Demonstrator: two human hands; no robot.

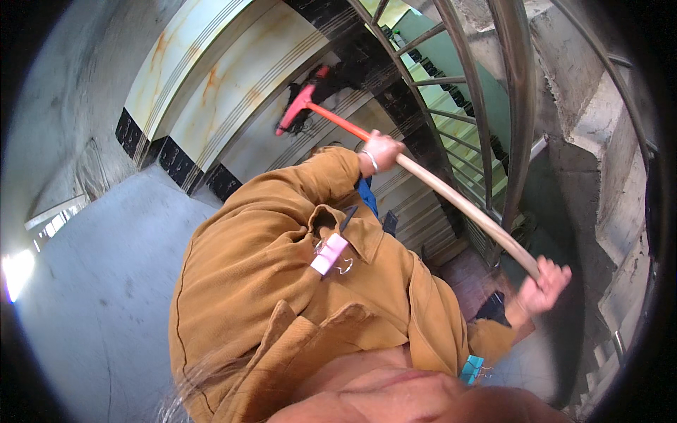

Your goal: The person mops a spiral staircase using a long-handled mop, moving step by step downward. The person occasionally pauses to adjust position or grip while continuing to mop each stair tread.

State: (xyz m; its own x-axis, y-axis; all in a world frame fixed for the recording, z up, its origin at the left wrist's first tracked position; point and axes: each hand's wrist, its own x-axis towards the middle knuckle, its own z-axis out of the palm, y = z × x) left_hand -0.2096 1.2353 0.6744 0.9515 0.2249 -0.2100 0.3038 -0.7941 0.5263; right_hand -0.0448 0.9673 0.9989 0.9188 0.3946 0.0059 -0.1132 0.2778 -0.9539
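My left hand, with a pale bangle at its wrist, grips the handle of a long broom where its red-orange section meets the bare wood. Near the handle's upper end, my right hand is wrapped around the wood, slightly blurred. The pink, T-shaped broom head with dark bristles rests against a stair tread, over a dark patch of what may be hair or dust. Marbled cream stair treads with grooved lines and black end tiles surround it.
A metal stair railing runs close beside the broom handle. Beyond it, another flight of steps leads down along a green wall. Rough concrete stair undersides are at right. A grey wall stands at left.
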